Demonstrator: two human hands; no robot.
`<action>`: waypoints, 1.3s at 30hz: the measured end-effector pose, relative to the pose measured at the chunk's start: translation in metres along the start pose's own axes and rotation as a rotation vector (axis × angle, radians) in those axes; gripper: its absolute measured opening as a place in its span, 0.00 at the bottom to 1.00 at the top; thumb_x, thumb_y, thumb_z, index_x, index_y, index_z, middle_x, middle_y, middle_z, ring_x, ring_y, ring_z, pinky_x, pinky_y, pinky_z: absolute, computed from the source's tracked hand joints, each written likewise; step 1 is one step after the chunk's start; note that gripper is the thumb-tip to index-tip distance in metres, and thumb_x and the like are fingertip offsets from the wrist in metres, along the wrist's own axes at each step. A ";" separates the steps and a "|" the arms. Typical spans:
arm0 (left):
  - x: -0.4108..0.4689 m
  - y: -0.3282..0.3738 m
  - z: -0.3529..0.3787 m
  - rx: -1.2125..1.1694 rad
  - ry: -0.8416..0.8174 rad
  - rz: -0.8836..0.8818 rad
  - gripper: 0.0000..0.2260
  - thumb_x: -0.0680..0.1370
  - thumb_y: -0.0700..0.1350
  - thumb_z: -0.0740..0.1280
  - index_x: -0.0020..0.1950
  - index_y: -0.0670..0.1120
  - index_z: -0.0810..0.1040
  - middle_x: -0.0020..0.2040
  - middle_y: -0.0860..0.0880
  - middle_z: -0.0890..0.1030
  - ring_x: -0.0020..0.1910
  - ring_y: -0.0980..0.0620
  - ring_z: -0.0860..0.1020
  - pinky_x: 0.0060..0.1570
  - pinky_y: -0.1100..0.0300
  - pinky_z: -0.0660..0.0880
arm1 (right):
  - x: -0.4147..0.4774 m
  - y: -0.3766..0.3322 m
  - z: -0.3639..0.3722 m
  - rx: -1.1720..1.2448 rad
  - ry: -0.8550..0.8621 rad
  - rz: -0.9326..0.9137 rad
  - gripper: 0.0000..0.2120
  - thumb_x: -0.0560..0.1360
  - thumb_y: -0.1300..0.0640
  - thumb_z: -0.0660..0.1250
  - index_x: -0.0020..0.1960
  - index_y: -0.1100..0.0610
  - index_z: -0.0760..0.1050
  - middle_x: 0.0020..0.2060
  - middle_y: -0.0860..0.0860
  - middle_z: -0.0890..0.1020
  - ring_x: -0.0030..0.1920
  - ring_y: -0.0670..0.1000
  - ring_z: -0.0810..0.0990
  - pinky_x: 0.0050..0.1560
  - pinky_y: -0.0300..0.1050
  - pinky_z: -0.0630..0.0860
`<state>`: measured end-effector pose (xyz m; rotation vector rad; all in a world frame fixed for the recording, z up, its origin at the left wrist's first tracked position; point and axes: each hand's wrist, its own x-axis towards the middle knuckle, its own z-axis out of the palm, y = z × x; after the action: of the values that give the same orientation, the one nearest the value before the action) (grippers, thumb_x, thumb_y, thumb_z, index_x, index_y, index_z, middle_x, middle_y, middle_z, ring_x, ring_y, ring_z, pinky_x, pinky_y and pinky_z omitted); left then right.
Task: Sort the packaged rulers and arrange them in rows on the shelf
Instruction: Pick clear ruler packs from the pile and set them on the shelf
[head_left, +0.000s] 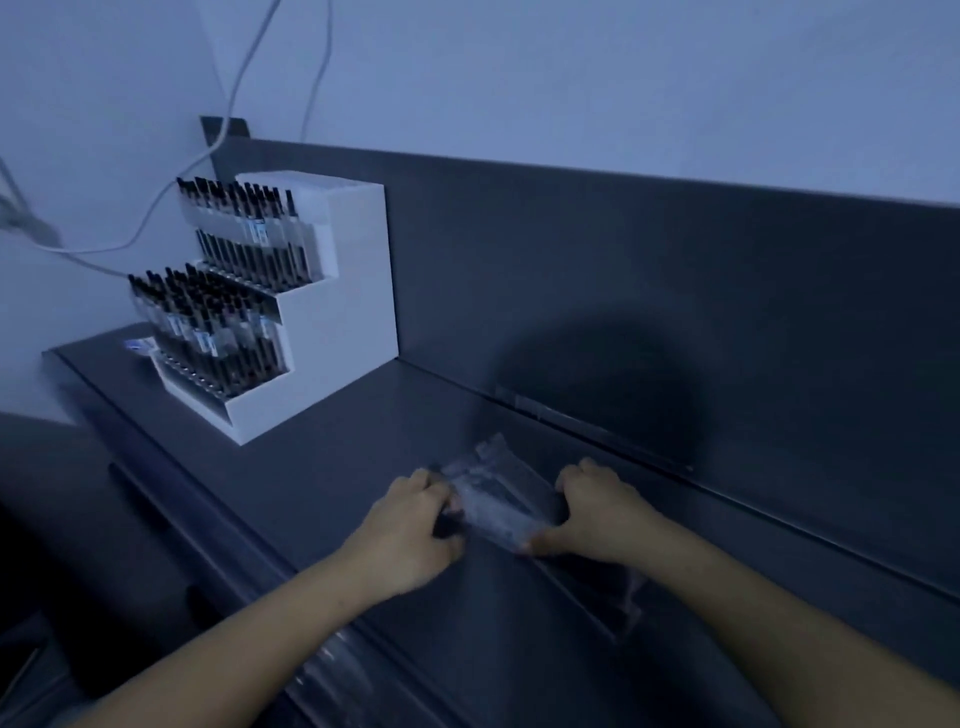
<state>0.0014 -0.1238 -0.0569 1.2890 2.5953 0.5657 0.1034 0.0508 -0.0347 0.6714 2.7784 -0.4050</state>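
Observation:
A bundle of rulers in clear plastic packaging (496, 493) lies across the dark grey shelf (332, 467), in dim light. My left hand (415, 525) grips the bundle's left end with curled fingers. My right hand (597, 512) grips its right end, thumb underneath. More clear packaged rulers (332, 675) lie under my left forearm at the shelf's front edge. Another clear package (631, 597) shows below my right forearm. A single packaged ruler (587, 423) lies along the shelf's back edge.
A white stepped display stand (322, 332) full of dark pens sits at the shelf's left end. The shelf's dark back panel (675, 291) rises behind. White cables (244, 88) hang on the wall at upper left. A small blue-white item (139, 345) lies left of the stand.

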 end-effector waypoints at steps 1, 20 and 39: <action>0.004 -0.007 -0.002 -0.014 -0.040 0.038 0.15 0.76 0.47 0.65 0.61 0.48 0.71 0.56 0.53 0.66 0.60 0.53 0.65 0.61 0.62 0.64 | 0.006 -0.006 -0.003 0.062 -0.045 0.028 0.34 0.65 0.36 0.71 0.60 0.60 0.71 0.57 0.54 0.74 0.55 0.51 0.73 0.50 0.43 0.72; 0.060 0.014 0.003 -1.445 0.050 -0.483 0.31 0.72 0.31 0.68 0.71 0.43 0.59 0.61 0.43 0.73 0.55 0.49 0.75 0.53 0.57 0.75 | -0.002 -0.013 -0.007 0.793 0.228 0.060 0.07 0.70 0.57 0.72 0.47 0.55 0.77 0.43 0.50 0.82 0.40 0.46 0.80 0.40 0.38 0.76; 0.066 0.025 0.003 -1.465 0.137 -0.428 0.20 0.72 0.54 0.69 0.57 0.42 0.74 0.52 0.46 0.79 0.47 0.53 0.77 0.44 0.63 0.72 | -0.004 -0.011 -0.003 0.565 0.235 -0.016 0.10 0.68 0.57 0.74 0.40 0.52 0.72 0.37 0.46 0.77 0.36 0.45 0.75 0.33 0.34 0.69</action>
<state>-0.0194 -0.0572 -0.0494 0.1802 1.5476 1.8908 0.1011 0.0403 -0.0281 0.8592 2.8912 -1.2134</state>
